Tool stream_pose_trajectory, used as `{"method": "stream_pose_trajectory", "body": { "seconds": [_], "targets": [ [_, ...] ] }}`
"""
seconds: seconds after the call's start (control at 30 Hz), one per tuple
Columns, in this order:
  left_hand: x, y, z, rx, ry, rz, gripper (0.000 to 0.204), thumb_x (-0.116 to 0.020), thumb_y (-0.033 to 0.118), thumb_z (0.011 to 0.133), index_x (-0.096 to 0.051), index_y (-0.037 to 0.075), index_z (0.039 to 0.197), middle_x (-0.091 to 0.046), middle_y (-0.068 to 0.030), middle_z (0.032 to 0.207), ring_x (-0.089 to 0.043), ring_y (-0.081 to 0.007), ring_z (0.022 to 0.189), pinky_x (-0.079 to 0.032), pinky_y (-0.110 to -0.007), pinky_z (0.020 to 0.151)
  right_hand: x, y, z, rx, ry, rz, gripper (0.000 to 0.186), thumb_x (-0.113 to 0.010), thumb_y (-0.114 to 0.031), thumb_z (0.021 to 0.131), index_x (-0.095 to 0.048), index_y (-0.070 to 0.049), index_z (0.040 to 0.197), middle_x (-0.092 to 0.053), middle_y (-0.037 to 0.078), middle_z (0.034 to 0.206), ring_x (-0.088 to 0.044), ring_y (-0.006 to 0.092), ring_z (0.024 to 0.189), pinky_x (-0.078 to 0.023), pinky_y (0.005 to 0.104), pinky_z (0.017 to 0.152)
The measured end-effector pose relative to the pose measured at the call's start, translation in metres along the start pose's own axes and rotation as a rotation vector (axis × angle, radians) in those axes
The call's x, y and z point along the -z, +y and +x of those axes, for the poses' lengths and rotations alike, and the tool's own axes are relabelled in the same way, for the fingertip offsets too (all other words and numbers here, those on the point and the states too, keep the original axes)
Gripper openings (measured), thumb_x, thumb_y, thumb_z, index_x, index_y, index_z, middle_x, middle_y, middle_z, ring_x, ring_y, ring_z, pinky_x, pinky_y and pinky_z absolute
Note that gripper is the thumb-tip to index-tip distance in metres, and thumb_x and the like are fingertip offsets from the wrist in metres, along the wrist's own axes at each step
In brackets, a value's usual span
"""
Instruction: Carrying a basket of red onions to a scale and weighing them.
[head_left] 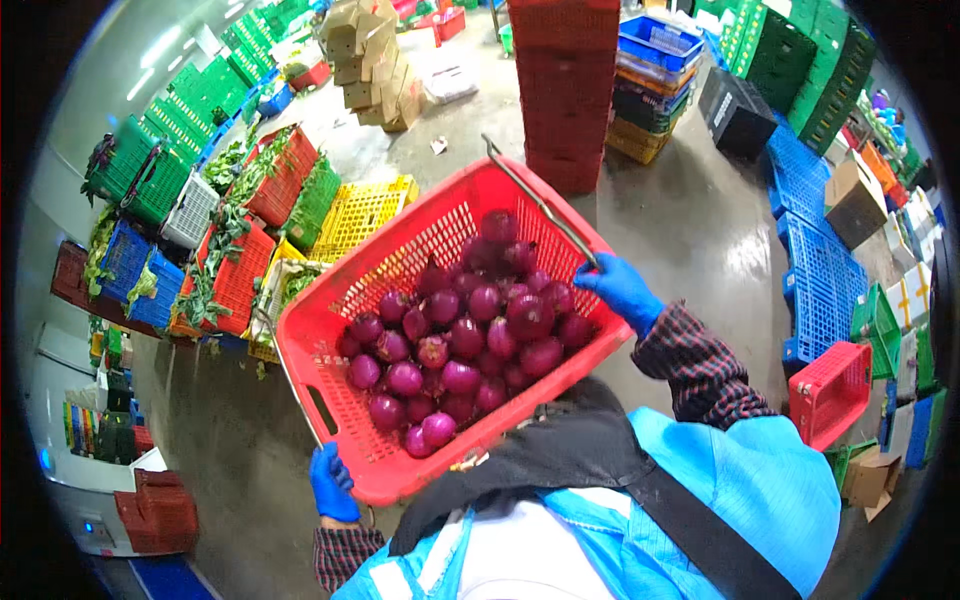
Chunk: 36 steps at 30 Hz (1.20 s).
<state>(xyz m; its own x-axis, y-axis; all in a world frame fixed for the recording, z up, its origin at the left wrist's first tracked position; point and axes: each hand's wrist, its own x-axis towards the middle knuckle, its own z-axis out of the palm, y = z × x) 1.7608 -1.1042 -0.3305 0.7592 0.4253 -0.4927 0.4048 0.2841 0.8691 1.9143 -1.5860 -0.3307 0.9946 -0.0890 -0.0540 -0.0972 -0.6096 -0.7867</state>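
A red plastic crate (480,207) with slotted walls is held tilted in front of my body, its near side close to my waist. Many round, shiny purple-red onions (466,338) are heaped inside it. Gloved in blue, my right hand (622,292) is closed on the lower end of the metal handle (535,195) at the crate's right side. On the other side, my left hand (332,485), also in a blue glove, is closed round the near end of the left metal handle (290,380). Its fingertips are partly hidden.
Ahead stands a tall stack of dark red crates (565,100), with stacked mixed crates (650,85) beside it. Crates of leafy greens (265,180) and a yellow crate (360,215) line the left. Blue pallets (820,270) and an empty red crate (830,393) are at the right.
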Motion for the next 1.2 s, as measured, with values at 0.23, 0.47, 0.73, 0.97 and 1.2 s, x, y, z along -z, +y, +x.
{"method": "stream_pose_trajectory", "body": {
  "seconds": [0.23,0.47,0.73,0.97,1.2],
  "targets": [
    [-0.103,0.064,0.1,0.009,-0.01,-0.103,0.014,-0.059,0.024,0.08,-0.048,0.02,0.073,-0.03,0.0122,0.054,-0.023,-0.0003,0.04,-0.014,-0.019,0.037,0.012,-0.012,0.185,0.007,-0.045,-0.013,0.033,-0.067,-0.033,0.072,-0.06,-0.004,0.087,-0.062,0.014,0.08,-0.06,0.0251,0.077,-0.046,0.0341,0.072],
    [-0.213,0.105,0.208,-0.059,0.061,-0.232,0.013,-0.051,0.023,0.087,-0.053,0.018,0.074,-0.034,0.0116,0.054,-0.024,0.0,0.04,-0.014,-0.018,0.036,0.032,-0.066,0.397,0.072,-0.148,-0.005,0.037,-0.067,-0.033,0.07,-0.06,0.0,0.086,-0.062,0.015,0.079,-0.06,0.0239,0.075,-0.045,0.035,0.069],
    [-0.27,0.161,0.333,-0.037,0.096,-0.276,0.028,-0.061,0.027,0.077,-0.04,0.023,0.059,-0.03,0.0118,0.051,-0.023,-0.0011,0.039,-0.013,-0.021,0.038,-0.003,-0.095,0.595,0.185,-0.224,-0.035,0.042,-0.064,-0.038,0.071,-0.06,-0.002,0.091,-0.062,0.015,0.081,-0.06,0.0258,0.078,-0.045,0.0355,0.072],
    [-0.383,0.28,0.483,-0.063,0.144,-0.128,0.017,-0.059,0.021,0.076,-0.042,0.022,0.072,-0.028,0.0104,0.053,-0.023,-0.0012,0.039,-0.013,-0.02,0.036,-0.024,-0.067,0.756,0.063,-0.192,0.081,0.037,-0.066,-0.031,0.071,-0.059,-0.002,0.093,-0.062,0.014,0.085,-0.059,0.0218,0.08,-0.045,0.0341,0.073],
    [-0.503,0.366,0.633,-0.109,0.038,-0.091,0.017,-0.06,0.019,0.075,-0.043,0.022,0.073,-0.029,0.0096,0.053,-0.023,-0.0022,0.038,-0.017,-0.019,0.034,0.001,-0.066,0.915,0.036,-0.078,0.251,0.032,-0.064,-0.026,0.074,-0.058,0.001,0.09,-0.062,0.011,0.081,-0.058,0.0181,0.077,-0.045,0.0314,0.072]
  ]
}}
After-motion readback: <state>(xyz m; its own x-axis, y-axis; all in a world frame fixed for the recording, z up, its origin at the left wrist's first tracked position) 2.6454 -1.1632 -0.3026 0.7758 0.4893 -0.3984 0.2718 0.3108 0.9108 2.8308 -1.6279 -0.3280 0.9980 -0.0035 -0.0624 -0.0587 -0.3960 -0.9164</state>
